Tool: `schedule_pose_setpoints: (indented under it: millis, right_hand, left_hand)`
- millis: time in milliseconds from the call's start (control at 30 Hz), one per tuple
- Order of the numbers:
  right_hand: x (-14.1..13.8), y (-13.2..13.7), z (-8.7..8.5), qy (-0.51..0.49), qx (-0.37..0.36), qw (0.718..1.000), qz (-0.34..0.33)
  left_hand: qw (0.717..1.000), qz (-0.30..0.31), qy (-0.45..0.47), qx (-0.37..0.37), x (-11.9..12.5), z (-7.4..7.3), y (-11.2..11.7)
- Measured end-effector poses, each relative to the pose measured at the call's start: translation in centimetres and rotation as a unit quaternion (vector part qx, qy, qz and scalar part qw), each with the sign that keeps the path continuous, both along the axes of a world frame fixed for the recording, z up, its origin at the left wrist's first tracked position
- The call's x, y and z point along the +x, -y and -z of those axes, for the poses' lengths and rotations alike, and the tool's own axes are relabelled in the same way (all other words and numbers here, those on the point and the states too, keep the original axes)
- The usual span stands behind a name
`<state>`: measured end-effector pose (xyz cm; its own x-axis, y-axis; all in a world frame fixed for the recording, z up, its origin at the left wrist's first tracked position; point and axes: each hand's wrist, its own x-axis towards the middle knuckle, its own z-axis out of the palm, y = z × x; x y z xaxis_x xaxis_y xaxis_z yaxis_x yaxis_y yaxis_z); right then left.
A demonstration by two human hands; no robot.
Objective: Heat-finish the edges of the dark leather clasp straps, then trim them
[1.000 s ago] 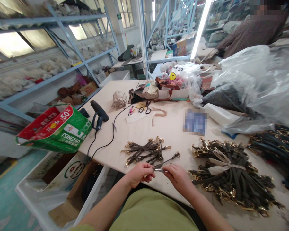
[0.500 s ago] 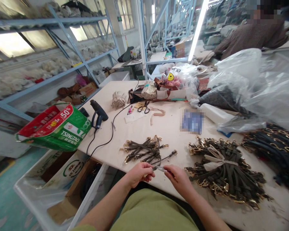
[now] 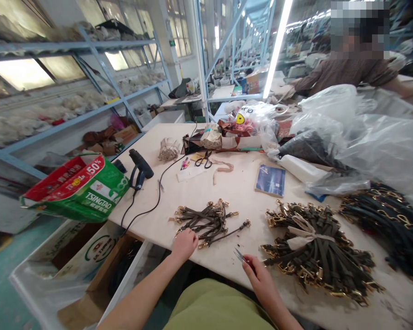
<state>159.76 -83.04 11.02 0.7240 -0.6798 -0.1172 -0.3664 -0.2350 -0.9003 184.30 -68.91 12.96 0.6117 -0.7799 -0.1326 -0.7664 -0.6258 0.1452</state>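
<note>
My left hand (image 3: pixel 185 245) is curled over the front left edge of a small pile of dark olive straps with gold clasps (image 3: pixel 206 217). Its fingertips are hidden, so what they grip, if anything, cannot be seen. In my right hand (image 3: pixel 258 274) is a pair of small metal thread snips (image 3: pixel 239 255), blades pointing up and left over the table's front edge. One strap end with a gold buckle (image 3: pixel 246 224) sticks out from the pile to the right. Right of my right hand lies a big bundle of similar straps, tied with a pale cloth band (image 3: pixel 303 233).
The table (image 3: pixel 151 178) also bears a heat gun (image 3: pixel 141 167) with a black cord, black scissors (image 3: pixel 203 159), a blue booklet (image 3: pixel 270 180), black straps (image 3: pixel 385 211) and plastic bags (image 3: pixel 330 110). A green carton (image 3: pixel 99 197) stands left. A person (image 3: pixel 351 75) sits beyond.
My hands have parted: the left has moved left to the strap pile, and the right has drawn slightly down and right with the snips. The view has tilted up a little.
</note>
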Motion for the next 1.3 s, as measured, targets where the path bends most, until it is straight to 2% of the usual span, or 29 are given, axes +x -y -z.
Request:
schedule_pose_setpoints:
  millis: [100,267,367,500,633,700,800,900,1033,1200,1300]
  right_hand:
    - [-0.7,-0.3,0.4,0.002,0.022,1.0,0.015]
    - [-1.1,-1.2,0.2,-0.003,0.039,0.999,0.028]
    - [-1.4,-1.7,0.3,-0.004,0.048,0.998,0.033]
    - [-2.4,-1.4,1.0,-0.021,0.066,0.996,0.053]
    - [-2.9,-0.9,1.9,-0.043,0.069,0.993,0.083]
    - [-2.5,-0.9,2.1,-0.041,0.072,0.992,0.093]
    - [-1.3,-1.2,1.9,-0.032,0.078,0.993,0.082]
    - [0.2,-1.4,1.4,-0.026,0.069,0.995,0.066]
    - [1.9,-1.5,1.1,-0.021,0.057,0.996,0.058]
    - [3.5,-1.6,1.0,-0.009,0.074,0.996,0.053]
    - [4.3,-1.7,1.0,0.009,0.079,0.995,0.06]
  left_hand:
    - [0.999,0.013,0.031,0.024,0.4,1.3,0.4]
    - [0.997,0.076,0.025,0.02,-2.2,2.7,2.8]
    - [0.997,0.068,0.035,0.015,-3.0,3.7,4.4]
    - [0.998,0.055,0.019,0.021,-0.9,3.9,5.0]
    - [0.998,0.059,0.005,0.038,2.8,2.8,3.3]
    - [0.996,0.073,-0.005,0.049,3.7,2.2,2.5]
    - [0.996,0.081,-0.003,0.03,3.1,2.0,2.5]
    - [0.998,0.061,-0.001,0.004,1.4,2.5,4.3]
    - [0.998,0.053,-0.026,0.036,0.2,3.3,6.3]
    - [0.996,0.087,0.015,-0.003,-0.3,3.8,5.4]
    - [0.992,0.119,0.033,0.017,-0.4,4.4,5.1]
